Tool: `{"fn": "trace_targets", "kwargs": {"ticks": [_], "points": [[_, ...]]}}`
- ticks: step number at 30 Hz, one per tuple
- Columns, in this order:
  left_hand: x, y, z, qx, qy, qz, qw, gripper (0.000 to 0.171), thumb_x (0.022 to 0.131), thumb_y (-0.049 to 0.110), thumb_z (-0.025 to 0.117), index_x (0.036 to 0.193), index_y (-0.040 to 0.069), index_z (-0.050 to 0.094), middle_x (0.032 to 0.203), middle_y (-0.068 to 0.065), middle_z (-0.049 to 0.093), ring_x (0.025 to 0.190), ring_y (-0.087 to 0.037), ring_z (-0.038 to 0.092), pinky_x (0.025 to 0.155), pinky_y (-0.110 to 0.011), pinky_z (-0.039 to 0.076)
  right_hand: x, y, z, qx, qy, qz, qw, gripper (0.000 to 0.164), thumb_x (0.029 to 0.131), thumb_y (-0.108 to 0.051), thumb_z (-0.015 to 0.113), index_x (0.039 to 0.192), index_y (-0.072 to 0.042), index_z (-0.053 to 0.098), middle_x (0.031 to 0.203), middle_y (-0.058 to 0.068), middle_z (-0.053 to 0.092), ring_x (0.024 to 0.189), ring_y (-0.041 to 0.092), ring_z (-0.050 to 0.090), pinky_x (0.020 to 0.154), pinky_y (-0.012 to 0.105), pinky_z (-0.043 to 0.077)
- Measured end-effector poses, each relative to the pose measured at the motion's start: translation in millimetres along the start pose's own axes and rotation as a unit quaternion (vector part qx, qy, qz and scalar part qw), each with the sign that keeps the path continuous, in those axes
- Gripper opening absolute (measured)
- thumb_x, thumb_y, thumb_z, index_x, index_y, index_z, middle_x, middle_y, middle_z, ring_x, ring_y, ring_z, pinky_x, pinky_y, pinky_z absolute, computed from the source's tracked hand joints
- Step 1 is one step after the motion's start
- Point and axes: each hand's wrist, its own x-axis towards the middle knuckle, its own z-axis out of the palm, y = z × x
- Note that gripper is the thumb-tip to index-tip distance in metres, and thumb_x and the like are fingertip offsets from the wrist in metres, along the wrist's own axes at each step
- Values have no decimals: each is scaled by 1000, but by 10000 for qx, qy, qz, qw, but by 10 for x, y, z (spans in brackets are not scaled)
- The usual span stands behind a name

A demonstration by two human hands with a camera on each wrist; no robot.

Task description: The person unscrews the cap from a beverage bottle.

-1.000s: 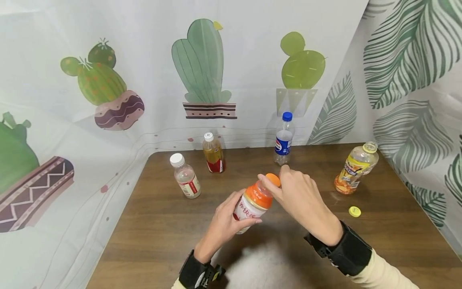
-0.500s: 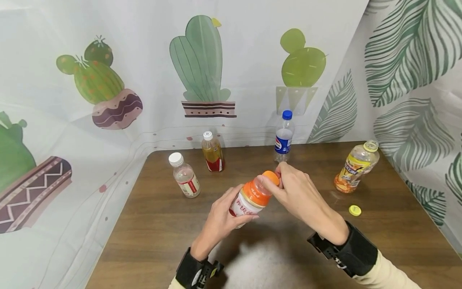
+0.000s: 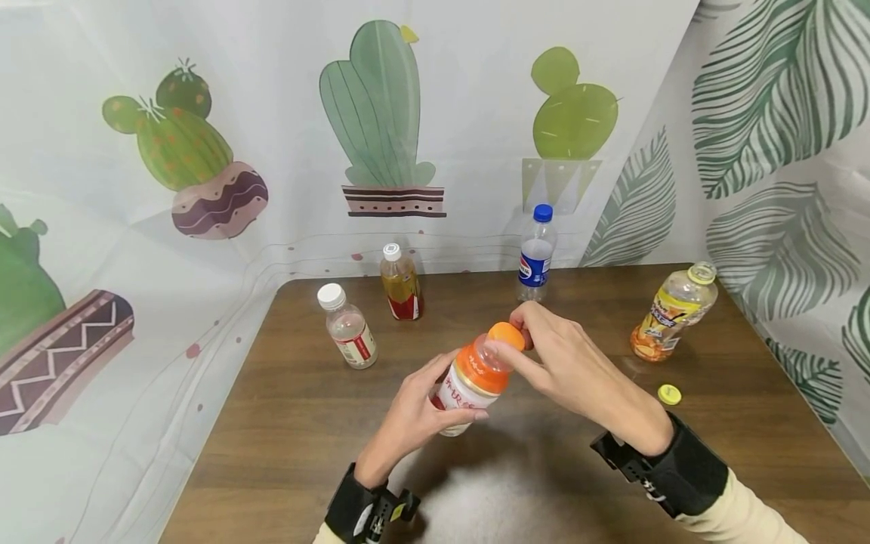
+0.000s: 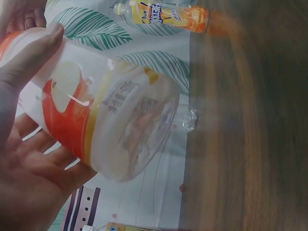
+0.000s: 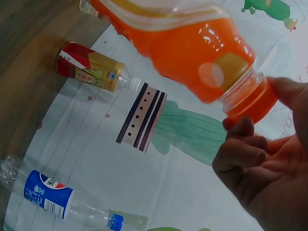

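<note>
My left hand (image 3: 414, 412) grips a clear plastic bottle (image 3: 469, 381) with a white and orange wrap label, fingers and thumb round its body. The bottle leans to the right above the table, its base showing in the left wrist view. At the top, my right hand (image 3: 574, 366) pinches the orange cap (image 3: 506, 335) between thumb and fingers. In the right wrist view the cap (image 5: 255, 103) sits at the neck, with a clear threaded part visible below it. A yellow cap (image 3: 669, 394) lies on the table right of my right hand.
A white-capped bottle (image 3: 351, 336) and a smaller amber bottle (image 3: 402, 287) stand left of my hands. Behind my right hand is a blue-capped bottle (image 3: 535, 261). An uncapped yellow-labelled bottle (image 3: 669, 317) stands at the right, by the leaf-patterned cloth (image 3: 748, 234).
Both hands have shifted slightly left with the bottle. The right hand's fingers have moved round the orange cap, while the other bottles keep their places.
</note>
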Motion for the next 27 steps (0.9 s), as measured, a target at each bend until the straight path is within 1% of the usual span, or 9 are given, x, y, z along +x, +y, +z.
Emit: {"fn": "trace_targets", "kwargs": {"ticks": [3, 7, 9, 11, 17, 22, 24, 25, 27], "points": [[-14, -11, -2, -288, -225, 11, 9993, 76, 73, 41, 87, 139, 35, 52, 122, 12, 64, 99, -8, 62, 84, -28, 55, 2, 5, -38, -27, -174, -370, 9992, 26, 92, -28, 71, 103, -12, 54, 86, -7, 51, 74, 4, 49, 62, 19, 46], [-34, -21, 5, -767, -677, -29, 9947, 71, 74, 36, 87, 136, 35, 53, 121, 13, 66, 103, -9, 64, 91, -30, 55, 7, -6, -105, -126, -478, -872, 9950, 25, 95, -27, 67, 108, -11, 54, 92, -7, 47, 82, 3, 46, 68, 19, 44], [-44, -27, 14, -907, -831, -67, 9924, 69, 75, 34, 87, 135, 35, 53, 119, 13, 66, 104, -9, 64, 94, -31, 54, 6, -11, -135, -202, -593, -1051, 9925, 25, 96, -27, 66, 111, -10, 55, 94, -7, 47, 85, 4, 45, 71, 19, 44], [-53, -34, 26, -945, -887, -111, 9915, 69, 76, 34, 87, 135, 37, 52, 118, 14, 66, 103, -8, 64, 94, -30, 54, -2, -16, -158, -297, -676, -1135, 9908, 26, 96, -26, 65, 114, -9, 56, 96, -6, 47, 86, 5, 46, 73, 20, 45], [-63, -36, 43, -895, -838, -143, 9923, 71, 75, 35, 87, 136, 40, 51, 118, 15, 66, 102, -8, 64, 91, -31, 54, -55, -37, -229, -587, -810, -858, 9913, 33, 94, -32, 68, 119, -12, 58, 100, -8, 50, 86, 3, 47, 71, 20, 48], [-57, -28, 52, -762, -771, -40, 9941, 74, 75, 36, 87, 139, 38, 50, 121, 13, 65, 102, -9, 63, 89, -30, 54, -92, -79, -299, -933, -777, -424, 9917, 56, 91, -47, 68, 134, -14, 54, 104, -9, 58, 86, 3, 54, 71, 25, 51], [-56, -22, 50, -716, -717, -16, 9949, 74, 74, 37, 87, 139, 37, 50, 123, 13, 64, 103, -9, 63, 89, -29, 54, -89, -119, -324, -1131, -570, -296, 9915, 60, 90, -50, 68, 135, -13, 54, 102, -7, 60, 85, 4, 57, 69, 27, 52], [-56, -20, 49, -698, -684, 0, 9952, 74, 74, 37, 88, 139, 36, 51, 123, 12, 64, 103, -9, 63, 89, -30, 55, -85, -145, -334, -1230, -392, -226, 9914, 57, 90, -49, 68, 132, -12, 55, 98, -7, 60, 81, 5, 57, 66, 27, 51], [-59, -15, 43, -587, -598, 18, 9965, 74, 73, 38, 88, 138, 35, 52, 122, 12, 64, 101, -8, 62, 87, -29, 55, -69, -207, -344, -1418, 66, -64, 9898, 44, 91, -45, 69, 118, -10, 62, 85, -7, 59, 68, 5, 54, 57, 26, 48]]}}
